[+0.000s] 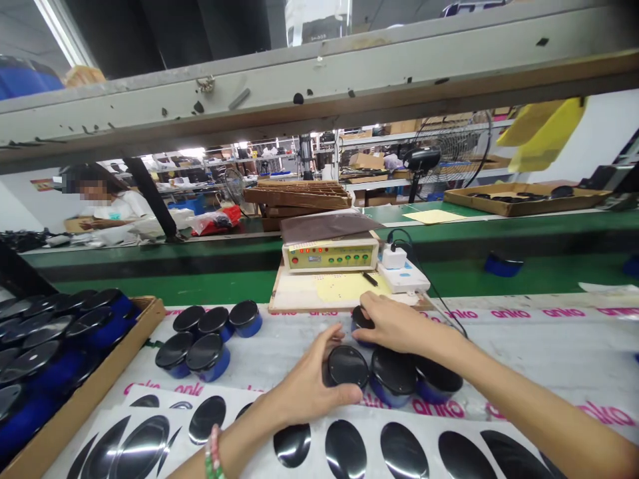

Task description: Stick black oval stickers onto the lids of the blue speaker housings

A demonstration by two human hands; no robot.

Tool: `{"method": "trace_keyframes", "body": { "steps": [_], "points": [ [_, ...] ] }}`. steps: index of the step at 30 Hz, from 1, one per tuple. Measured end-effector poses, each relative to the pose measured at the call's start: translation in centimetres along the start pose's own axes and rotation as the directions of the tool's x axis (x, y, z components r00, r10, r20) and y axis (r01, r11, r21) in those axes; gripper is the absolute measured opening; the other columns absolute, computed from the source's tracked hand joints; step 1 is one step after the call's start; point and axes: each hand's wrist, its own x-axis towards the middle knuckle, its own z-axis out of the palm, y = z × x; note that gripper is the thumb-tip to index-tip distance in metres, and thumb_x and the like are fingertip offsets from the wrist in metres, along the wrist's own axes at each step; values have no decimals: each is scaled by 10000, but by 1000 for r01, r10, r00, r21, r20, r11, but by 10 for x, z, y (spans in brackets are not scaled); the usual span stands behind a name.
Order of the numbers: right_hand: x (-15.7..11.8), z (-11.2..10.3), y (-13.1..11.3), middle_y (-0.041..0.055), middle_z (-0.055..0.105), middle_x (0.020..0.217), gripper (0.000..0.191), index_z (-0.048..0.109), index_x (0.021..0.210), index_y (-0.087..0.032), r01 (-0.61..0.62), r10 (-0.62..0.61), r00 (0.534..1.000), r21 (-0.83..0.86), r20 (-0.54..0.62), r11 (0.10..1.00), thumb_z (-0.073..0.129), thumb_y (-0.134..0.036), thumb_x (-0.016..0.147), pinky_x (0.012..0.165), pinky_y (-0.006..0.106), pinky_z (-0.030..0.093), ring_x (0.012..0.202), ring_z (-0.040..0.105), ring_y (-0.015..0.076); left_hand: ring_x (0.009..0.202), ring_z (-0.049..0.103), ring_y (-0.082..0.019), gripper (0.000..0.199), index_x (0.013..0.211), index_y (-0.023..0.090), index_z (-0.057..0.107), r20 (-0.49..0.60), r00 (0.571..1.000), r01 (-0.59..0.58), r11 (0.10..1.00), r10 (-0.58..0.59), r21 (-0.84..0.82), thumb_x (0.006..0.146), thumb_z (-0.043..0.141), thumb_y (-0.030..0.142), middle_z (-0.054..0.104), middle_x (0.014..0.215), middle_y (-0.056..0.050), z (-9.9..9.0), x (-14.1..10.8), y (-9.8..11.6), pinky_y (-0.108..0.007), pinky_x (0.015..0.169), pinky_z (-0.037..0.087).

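My right hand (392, 322) is closed on the edge of a short round blue case with a black top (360, 319), partly hidden by the fingers. My left hand (317, 376), a beaded bracelet at its wrist, curves around the left side of another round case (348, 365). Its thumb and fingers are spread apart; whether they touch the case is hard to tell. Beside that one stand two more cases, one in the middle (393, 372) and one under my right forearm (439, 380). Sheets with glossy black oval stickers (345, 449) lie in front.
Several similar cases stand in a group (207, 352) at the left, next to a cardboard tray (144, 319) full of them. Behind are a control box (330, 256), a white power adapter (394, 256) and a green conveyor (464, 266) carrying a case. A shelf beam (319, 83) crosses overhead. A person sits far left.
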Motion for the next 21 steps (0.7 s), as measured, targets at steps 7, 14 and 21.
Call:
{"method": "trace_keyframes", "body": {
  "steps": [7,14,21],
  "points": [
    [-4,-10,-33,-15,502,802,112,390,838,-219,134,-130,991,181,-37,974,499,-242,827,611,250,378,695,479,139,1372,275,-265,793,1438,259,180,-294,938,-128,973,182,194,813,654,376,245,1505,-100,-4,7,15,-465,1103,309],
    [-12,-7,-64,-32,404,736,156,442,879,-214,118,-48,989,542,-142,832,423,-366,904,609,269,371,681,412,141,1226,499,-242,870,1432,255,206,-286,929,-132,932,236,339,738,727,310,517,1346,-66,-15,0,53,-411,1037,402],
    [-12,-13,-73,-16,467,752,208,446,875,-220,140,-64,982,455,-178,880,415,-421,915,607,278,405,684,460,152,1208,511,-230,826,1401,272,256,-278,901,-184,873,333,451,717,716,224,505,1338,-49,-16,0,69,-352,1003,431]
  ]
}}
